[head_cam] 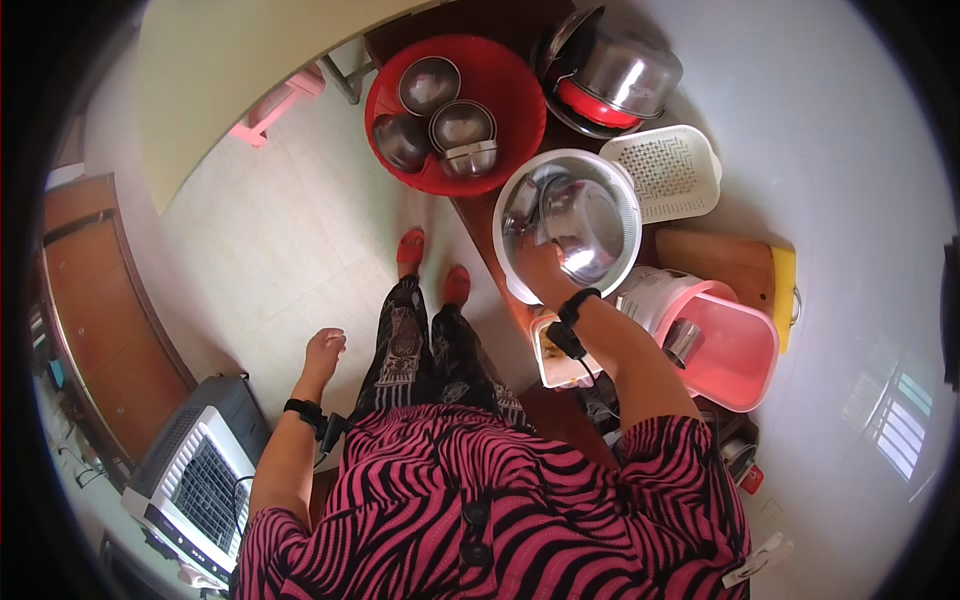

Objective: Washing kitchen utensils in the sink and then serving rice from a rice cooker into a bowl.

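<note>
My right hand [541, 264] reaches into a white plastic colander [628, 264] at the near left part of its bowl. Inside the colander lie shiny stainless steel bowls [600, 217], and my fingers are against this metal. Part of the fingers is hidden, so whether they grip a bowl cannot be told. My left hand [325, 351] hangs over the floor beside my legs, with fingers loosely curled and holding nothing. Past the colander, a red plastic basin [517, 97] holds several steel bowls [430, 85], some of them stacked.
Along the wall stand a large steel pot [637, 67], a cream draining basket [701, 199], a wooden cutting board [720, 266] and a pink plastic container [742, 352] with a metal cup [682, 341]. A tabletop [247, 45] juts in above. An air cooler [202, 487] stands left.
</note>
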A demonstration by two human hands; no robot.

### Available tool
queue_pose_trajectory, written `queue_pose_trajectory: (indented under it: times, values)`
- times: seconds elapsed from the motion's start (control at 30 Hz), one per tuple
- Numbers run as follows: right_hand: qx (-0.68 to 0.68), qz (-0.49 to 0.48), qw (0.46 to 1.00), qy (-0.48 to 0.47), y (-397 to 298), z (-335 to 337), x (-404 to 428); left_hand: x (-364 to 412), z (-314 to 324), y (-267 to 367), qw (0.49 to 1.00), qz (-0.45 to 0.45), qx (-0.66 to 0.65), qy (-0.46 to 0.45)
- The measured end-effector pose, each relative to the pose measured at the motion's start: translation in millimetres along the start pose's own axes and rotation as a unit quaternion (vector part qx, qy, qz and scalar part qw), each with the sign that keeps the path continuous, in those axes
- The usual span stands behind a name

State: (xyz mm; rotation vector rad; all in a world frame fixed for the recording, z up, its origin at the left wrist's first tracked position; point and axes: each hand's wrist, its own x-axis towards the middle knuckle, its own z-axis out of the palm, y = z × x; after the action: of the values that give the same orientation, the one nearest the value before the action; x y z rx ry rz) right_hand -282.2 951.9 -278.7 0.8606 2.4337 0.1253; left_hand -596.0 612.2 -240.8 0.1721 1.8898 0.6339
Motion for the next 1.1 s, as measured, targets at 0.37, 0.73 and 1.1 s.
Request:
queue_pose_trajectory:
  times: [0.37, 0.73, 1.1]
  values:
    - [-0.073, -0.15, 0.964, -0.209, -15, 15, 33, -8, -11, -19, 0.999, -0.032, 0.01, 0.02]
    - [-0.094, -0.089, 0.904, -0.407, -18, 12, 62, -15, -12, -27, 0.999, -0.046, -0.006, 0.022]
    - [-0.164, -0.065, 0.942, -0.285, 10, -51, 36, -11, -21, -46, 0.996, -0.08, -0.037, 0.026]
